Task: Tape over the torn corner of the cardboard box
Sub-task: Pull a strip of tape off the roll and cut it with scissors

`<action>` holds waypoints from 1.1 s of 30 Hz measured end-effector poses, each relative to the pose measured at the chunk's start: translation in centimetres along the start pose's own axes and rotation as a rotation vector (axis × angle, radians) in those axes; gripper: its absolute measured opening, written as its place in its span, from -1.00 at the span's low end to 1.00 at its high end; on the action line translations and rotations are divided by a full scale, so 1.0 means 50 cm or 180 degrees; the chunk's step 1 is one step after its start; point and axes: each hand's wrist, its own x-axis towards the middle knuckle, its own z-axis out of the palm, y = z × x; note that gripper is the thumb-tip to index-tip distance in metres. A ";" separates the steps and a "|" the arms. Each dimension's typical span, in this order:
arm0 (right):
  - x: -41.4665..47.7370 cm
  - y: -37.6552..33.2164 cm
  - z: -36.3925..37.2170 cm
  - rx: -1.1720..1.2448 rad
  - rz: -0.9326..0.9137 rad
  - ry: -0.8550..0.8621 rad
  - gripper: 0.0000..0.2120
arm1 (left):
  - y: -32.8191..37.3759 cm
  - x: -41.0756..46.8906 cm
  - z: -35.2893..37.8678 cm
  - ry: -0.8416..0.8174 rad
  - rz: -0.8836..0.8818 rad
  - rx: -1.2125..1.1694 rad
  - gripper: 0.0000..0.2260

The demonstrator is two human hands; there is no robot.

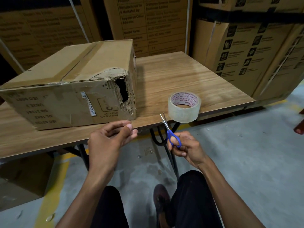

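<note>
You're pinching a clear strip of tape between your left hand's thumb and fingers just below the cardboard box, torn corner facing you for reach, while your right hand is gripping the scissors beside the tape roll.

box: brown cardboard, black print, white label strip
tape: clear roll, white core with red lettering
scissors: blue handles, silver blades
table: light wood grain
floor: grey, yellow line at lower left
cartons: brown, black icons, upper right
</note>
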 end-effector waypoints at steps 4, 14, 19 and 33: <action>-0.002 0.007 -0.008 0.0035 -0.0045 0.0090 -0.64 | -0.001 0.003 -0.001 0.0016 -0.0004 -0.0017 -0.89; -0.009 0.012 -0.003 -0.0247 -0.0130 0.0111 -0.66 | -0.007 0.011 -0.006 0.0062 -0.0006 0.0053 -0.90; -0.007 0.008 0.000 -0.0116 -0.0201 -0.0025 -0.52 | -0.006 0.014 -0.009 0.0061 -0.0064 -0.0027 -0.89; -0.012 0.005 0.002 -0.0157 -0.0151 -0.0146 -0.31 | -0.015 0.026 -0.019 -0.0014 -0.0338 -0.0270 -0.85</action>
